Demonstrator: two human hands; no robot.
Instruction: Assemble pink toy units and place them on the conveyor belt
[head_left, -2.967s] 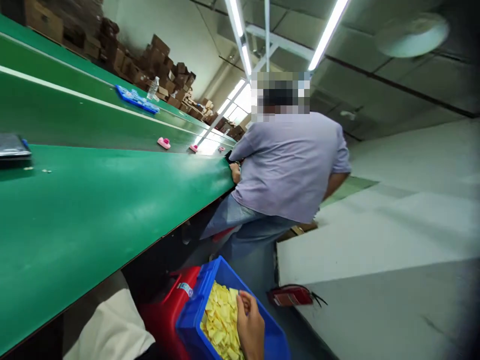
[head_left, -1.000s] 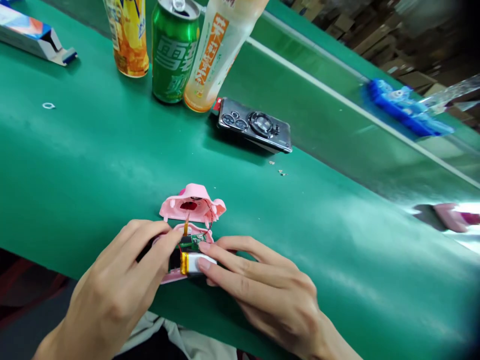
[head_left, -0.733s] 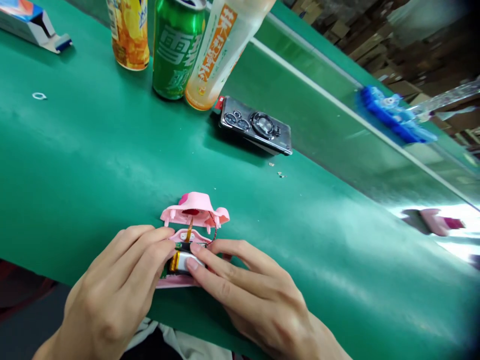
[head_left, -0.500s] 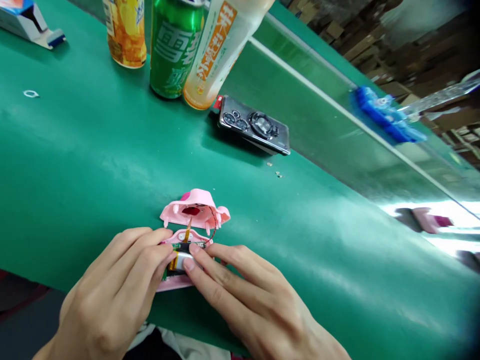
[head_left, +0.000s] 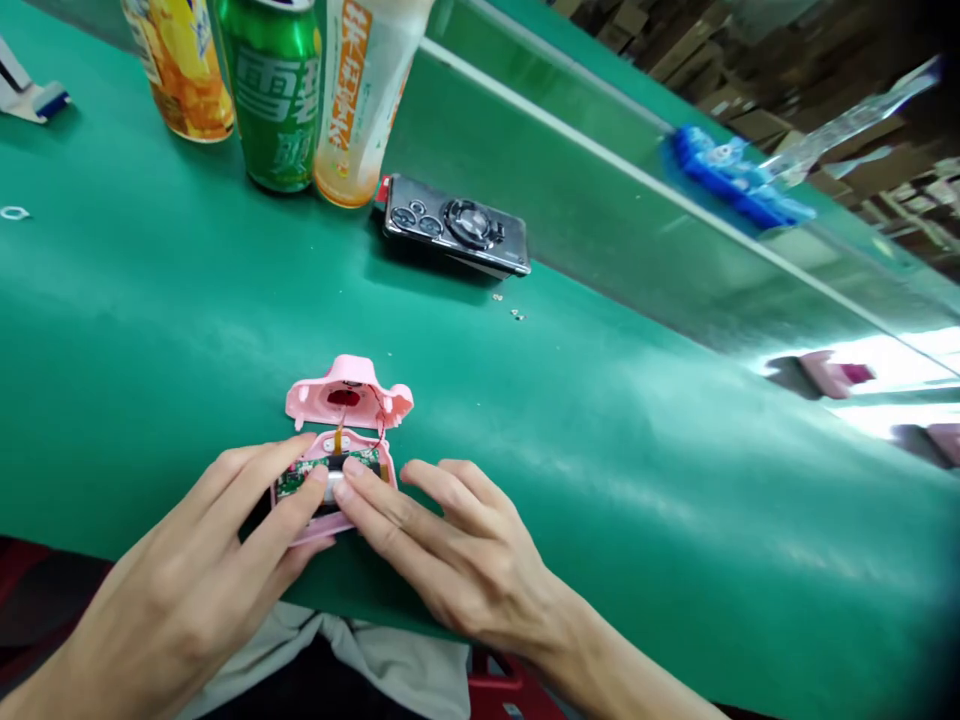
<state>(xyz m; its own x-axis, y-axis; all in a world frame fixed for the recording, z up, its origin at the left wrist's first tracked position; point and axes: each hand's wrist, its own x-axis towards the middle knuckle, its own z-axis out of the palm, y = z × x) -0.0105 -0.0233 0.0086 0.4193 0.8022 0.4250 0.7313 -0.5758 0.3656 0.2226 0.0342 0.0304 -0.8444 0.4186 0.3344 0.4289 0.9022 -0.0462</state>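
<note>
A small pink casing, shaped like a toy camera, lies opened in two. Its front shell [head_left: 352, 372] stands at the back, joined by a flat ribbon cable [head_left: 338, 438] and thin red and black wires to the near shell [head_left: 321, 530]. Inside the near shell sit a green circuit board [head_left: 289, 485] and a silver battery [head_left: 334, 487]. My left hand [head_left: 199, 550] grips the near shell's left side, thumb below, a fingertip reaching the battery. Closed fingertips of my right hand [head_left: 465, 570] press on the battery from the right; the fingers partly cover it.
Behind stand an orange drink bottle [head_left: 193, 80], a green can [head_left: 276, 110] and a pale bottle [head_left: 360, 110]. A phone [head_left: 457, 225] lies beside them, with tiny metal bits [head_left: 517, 314] nearby. A blue object [head_left: 735, 180] is on the far side.
The view has shifted, so everything sits further left. My left hand's fingers have spread, with the thumb showing under the shell. More of the circuit board shows; my right fingertips stay at the battery.
</note>
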